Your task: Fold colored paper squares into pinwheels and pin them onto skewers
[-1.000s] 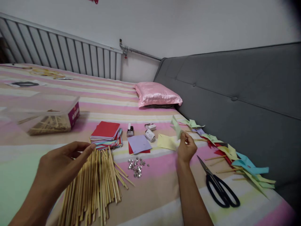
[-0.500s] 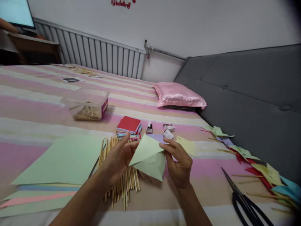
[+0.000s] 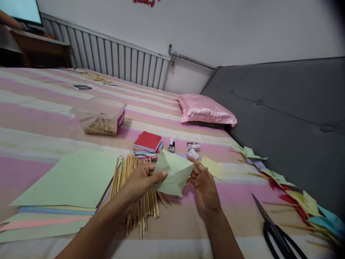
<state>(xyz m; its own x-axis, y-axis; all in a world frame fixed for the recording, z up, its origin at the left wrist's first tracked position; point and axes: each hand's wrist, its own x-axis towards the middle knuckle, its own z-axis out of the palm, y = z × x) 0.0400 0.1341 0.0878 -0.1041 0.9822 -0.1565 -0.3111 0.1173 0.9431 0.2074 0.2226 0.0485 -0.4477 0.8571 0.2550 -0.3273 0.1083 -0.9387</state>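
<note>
A pale green sheet of paper (image 3: 175,169), creased and partly folded, is held above the bed in front of me. My left hand (image 3: 145,180) grips its left side, thumb on top and fingers behind. My right hand (image 3: 202,181) is at the paper's right edge, palm turned toward me, with its fingers apart and loosely bent; an index fingertip is close to the edge or touching it. Many thin wooden sticks (image 3: 142,212) lie in a pile under my left hand. Behind the paper rests a stack of small coloured squares (image 3: 147,141), red on top.
Large coloured sheets (image 3: 67,180) lie at the left, black scissors (image 3: 272,223) at the right. Paper pinwheels on sticks (image 3: 304,201) line the grey headboard (image 3: 283,97). Farther back are a clear plastic box with sticks (image 3: 107,108), small boxes (image 3: 193,153) and a pink pillow (image 3: 207,109).
My left hand has closed on the paper's left side, thumb now over it. My right hand's fingers have loosened from the paper, which has turned. The view has shifted slightly.
</note>
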